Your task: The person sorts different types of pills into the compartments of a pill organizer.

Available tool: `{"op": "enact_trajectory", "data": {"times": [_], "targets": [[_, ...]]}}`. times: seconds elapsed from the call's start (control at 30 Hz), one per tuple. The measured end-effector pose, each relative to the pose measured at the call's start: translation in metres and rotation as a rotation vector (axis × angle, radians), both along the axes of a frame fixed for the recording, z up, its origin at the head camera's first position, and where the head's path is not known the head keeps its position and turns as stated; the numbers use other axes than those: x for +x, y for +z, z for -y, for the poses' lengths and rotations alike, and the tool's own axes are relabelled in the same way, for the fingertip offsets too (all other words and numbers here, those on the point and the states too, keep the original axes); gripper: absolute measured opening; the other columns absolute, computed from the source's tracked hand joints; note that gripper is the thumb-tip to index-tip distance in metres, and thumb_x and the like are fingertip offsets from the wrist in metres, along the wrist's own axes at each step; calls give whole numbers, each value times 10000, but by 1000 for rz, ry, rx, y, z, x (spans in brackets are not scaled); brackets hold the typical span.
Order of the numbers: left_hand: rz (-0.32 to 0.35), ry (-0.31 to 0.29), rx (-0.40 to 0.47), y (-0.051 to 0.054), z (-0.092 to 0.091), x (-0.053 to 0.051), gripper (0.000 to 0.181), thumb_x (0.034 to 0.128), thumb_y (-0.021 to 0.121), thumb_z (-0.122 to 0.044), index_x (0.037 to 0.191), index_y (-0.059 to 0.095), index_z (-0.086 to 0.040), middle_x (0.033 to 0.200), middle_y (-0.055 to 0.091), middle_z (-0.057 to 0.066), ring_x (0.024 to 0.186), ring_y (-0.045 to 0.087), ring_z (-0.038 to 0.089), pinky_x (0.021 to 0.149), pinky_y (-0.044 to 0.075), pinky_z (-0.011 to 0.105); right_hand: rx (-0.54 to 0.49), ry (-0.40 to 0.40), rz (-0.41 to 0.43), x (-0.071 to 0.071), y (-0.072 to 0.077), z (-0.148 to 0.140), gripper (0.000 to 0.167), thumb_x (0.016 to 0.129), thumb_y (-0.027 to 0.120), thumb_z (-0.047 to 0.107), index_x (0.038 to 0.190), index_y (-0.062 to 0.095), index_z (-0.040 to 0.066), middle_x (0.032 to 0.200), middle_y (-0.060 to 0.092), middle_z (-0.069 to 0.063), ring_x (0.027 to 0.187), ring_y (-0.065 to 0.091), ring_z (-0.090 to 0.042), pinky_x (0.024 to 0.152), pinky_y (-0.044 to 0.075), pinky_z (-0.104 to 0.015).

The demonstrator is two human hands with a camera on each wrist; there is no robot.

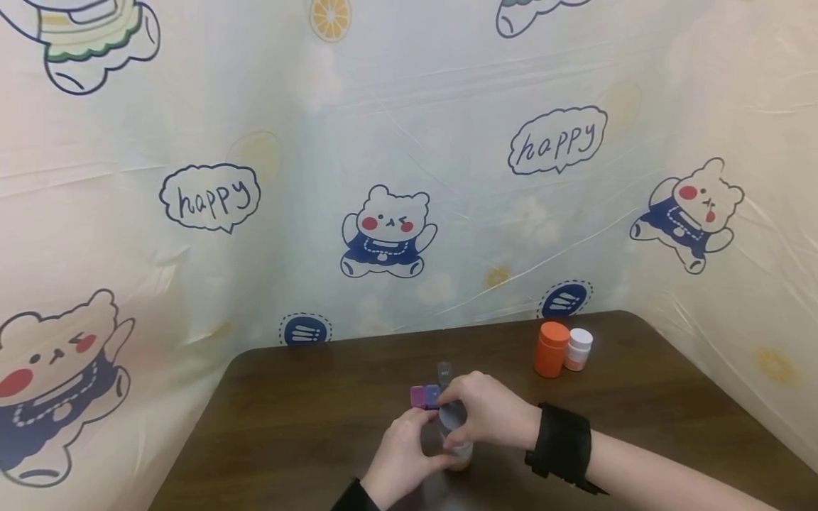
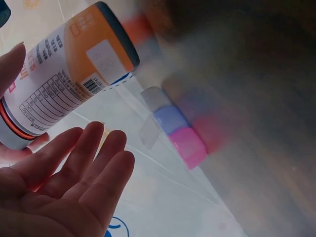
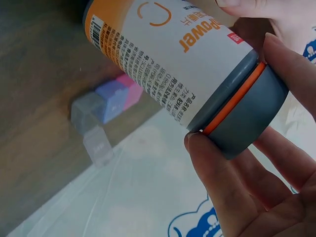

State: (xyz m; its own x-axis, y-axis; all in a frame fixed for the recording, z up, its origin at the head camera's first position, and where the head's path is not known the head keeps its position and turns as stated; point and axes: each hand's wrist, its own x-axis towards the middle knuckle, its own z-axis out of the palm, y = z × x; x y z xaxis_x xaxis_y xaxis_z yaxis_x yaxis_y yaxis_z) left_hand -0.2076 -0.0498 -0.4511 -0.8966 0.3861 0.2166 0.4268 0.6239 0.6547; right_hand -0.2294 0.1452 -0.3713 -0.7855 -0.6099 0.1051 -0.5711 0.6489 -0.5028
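Observation:
A white and orange supplement bottle [image 3: 163, 54] with a dark grey cap [image 3: 252, 113] and an orange ring is between both hands. My right hand [image 1: 488, 411] pinches the cap between thumb and fingers. Around the body, my left hand [image 1: 402, 454] has its thumb at one side; its fingers [image 2: 91, 168] are extended, apart from the bottle in the left wrist view. Just beyond stands a small pill box [image 1: 432, 396] with grey, blue and pink compartments. The grey compartment's clear lid [image 3: 98, 145] is raised. Whether the bottle's base touches the table cannot be told.
An orange bottle [image 1: 552, 349] and a smaller white bottle [image 1: 578, 349] stand side by side at the back right of the brown table [image 1: 307, 419]. A printed curtain [image 1: 409, 142] hangs behind the table and along its sides.

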Motion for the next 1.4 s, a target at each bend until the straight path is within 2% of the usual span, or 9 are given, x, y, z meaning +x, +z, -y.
{"op": "enact_trajectory", "data": {"times": [0.27, 0.43, 0.53, 0.63, 0.7, 0.87, 0.97, 1.17, 1.4], "targets": [[60, 0, 1, 0, -1, 2, 687, 730, 880, -443, 1255, 651, -64, 1199, 687, 63, 1112, 649, 279, 926, 541, 473, -25, 29, 56, 2, -10, 4, 412, 719, 917, 281, 1074, 769, 134, 980, 753, 69, 825, 588, 10, 707, 528, -157], [81, -14, 60, -3, -5, 0, 728, 689, 919, -392, 1297, 633, -114, 1209, 686, 26, 1105, 653, 237, 922, 551, 409, -62, -6, 21, 3, -10, 3, 497, 758, 865, 454, 1140, 755, 156, 1066, 766, 58, 893, 647, -23, 770, 568, -212], [97, -26, 118, -6, -8, -2, 785, 674, 931, -377, 1339, 599, -126, 1246, 676, 35, 1124, 649, 243, 936, 549, 404, -174, -73, 44, 5, -13, 3, 599, 777, 841, 485, 1236, 707, 125, 1199, 743, -16, 1051, 683, -149, 886, 594, -374], [110, -35, 175, -11, -11, -4, 785, 673, 935, -361, 1336, 594, -116, 1244, 685, 42, 1113, 656, 226, 921, 547, 353, -336, -132, 128, 9, -22, 3, 627, 807, 840, 400, 1309, 649, 78, 1298, 694, -97, 1192, 649, -299, 974, 541, -532], [144, -40, 227, -13, -13, -6, 735, 682, 932, -334, 1304, 610, -111, 1200, 707, 31, 1069, 671, 175, 879, 548, 295, -427, -155, 179, 14, -31, 4, 636, 815, 846, 334, 1336, 620, 48, 1339, 661, -150, 1245, 614, -368, 1005, 509, -567], [157, -20, 295, -16, -14, -9, 613, 681, 931, -320, 1179, 670, -77, 1049, 755, 10, 924, 679, 61, 775, 533, 216, -529, -210, 200, 22, -51, 7, 713, 781, 876, 287, 1382, 581, 41, 1403, 608, -204, 1308, 570, -395, 1029, 499, -516], [112, 6, 270, -16, -14, -9, 580, 668, 935, -324, 1121, 697, -51, 1012, 763, 21, 903, 673, 58, 769, 528, 216, -551, -257, 219, 25, -59, 8, 726, 772, 880, 293, 1392, 582, 59, 1409, 613, -184, 1314, 572, -370, 1031, 501, -508], [102, 24, 243, -15, -14, -8, 522, 662, 933, -300, 1066, 730, -38, 969, 776, 31, 874, 684, 81, 746, 530, 223, -553, -322, 236, 26, -66, 6, 709, 768, 880, 306, 1373, 609, 54, 1356, 663, -131, 1282, 604, -338, 1006, 515, -519], [128, -16, 251, -17, -15, -10, 444, 676, 919, -242, 1056, 761, -76, 956, 788, 5, 878, 695, 67, 739, 512, 206, -560, -293, 210, 26, -73, 0, 632, 777, 868, 321, 1328, 655, 95, 1291, 707, -96, 1201, 656, -251, 925, 566, -302]]}}
